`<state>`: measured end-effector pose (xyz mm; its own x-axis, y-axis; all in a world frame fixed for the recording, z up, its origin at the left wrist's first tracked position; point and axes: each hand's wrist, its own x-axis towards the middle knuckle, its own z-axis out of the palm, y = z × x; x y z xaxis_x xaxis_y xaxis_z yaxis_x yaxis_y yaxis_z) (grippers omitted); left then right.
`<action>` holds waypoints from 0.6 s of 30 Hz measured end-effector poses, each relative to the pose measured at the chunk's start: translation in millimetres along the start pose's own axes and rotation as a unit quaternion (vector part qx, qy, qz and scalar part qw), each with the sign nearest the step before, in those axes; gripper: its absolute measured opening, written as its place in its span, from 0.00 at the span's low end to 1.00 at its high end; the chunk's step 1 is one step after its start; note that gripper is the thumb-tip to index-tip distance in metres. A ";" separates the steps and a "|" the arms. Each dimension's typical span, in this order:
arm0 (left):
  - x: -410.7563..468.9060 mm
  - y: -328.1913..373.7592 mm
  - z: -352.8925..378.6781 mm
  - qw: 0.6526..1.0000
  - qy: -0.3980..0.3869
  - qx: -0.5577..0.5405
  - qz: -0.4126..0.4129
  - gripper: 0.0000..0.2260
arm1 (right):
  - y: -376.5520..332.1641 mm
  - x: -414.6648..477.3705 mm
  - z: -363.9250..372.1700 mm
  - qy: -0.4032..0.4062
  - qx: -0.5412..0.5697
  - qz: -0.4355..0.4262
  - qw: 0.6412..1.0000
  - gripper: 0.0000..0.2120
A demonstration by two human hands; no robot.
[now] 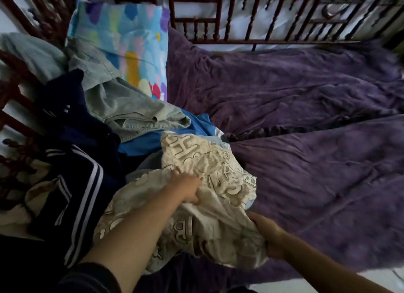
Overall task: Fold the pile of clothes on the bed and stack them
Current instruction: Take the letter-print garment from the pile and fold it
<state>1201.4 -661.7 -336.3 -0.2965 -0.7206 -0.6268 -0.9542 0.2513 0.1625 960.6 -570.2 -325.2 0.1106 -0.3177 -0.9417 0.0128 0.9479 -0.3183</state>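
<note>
A purple bedspread (306, 161) covers the bed, bare and rumpled to the right of both hands and beyond them. Left of the left hand and past it lies the unsorted pile: a navy garment with white stripes (72, 183), a grey-green denim piece (131, 111) farther off, a bright blue garment (153, 139) under it, and a colourful patterned pillow (122, 46) at the far end by the dark wooden bed rail (218, 30). Nothing folded or stacked is visible, so the task looks to be at its start. Between the hands is a cream garment with printed letters (207, 205), bunched and half lifted off the pile's edge. The left hand (185, 188) is closed on a fold near its middle, fingers buried in the cloth; the right hand (269, 233) grips its near edge in a fist. The step in hand seems to be pulling this piece free. Next it likely needs shaking out and spreading flat on the bare bedspread to the right, so its edges can be found before folding
</note>
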 end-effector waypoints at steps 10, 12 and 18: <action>-64.9 -110.5 -65.6 0.852 0.463 -0.139 -0.202 0.04 | -80.7 3.9 20.1 0.040 -0.087 -0.212 0.973 0.18; -91.4 -140.8 -63.7 0.820 0.484 -0.143 -0.271 0.04 | -100.9 4.8 53.0 -0.006 -0.168 -0.217 0.962 0.19; -151.1 -164.0 21.4 0.930 0.189 -0.189 -0.251 0.05 | -114.3 39.3 98.5 0.036 -0.554 -0.272 0.786 0.12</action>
<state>1403.5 -580.2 -284.6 0.2662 -0.8795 -0.3944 -0.9008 -0.3726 0.2228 1061.4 -688.8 -315.1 0.3317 -0.7067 -0.6249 -0.8390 0.0819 -0.5379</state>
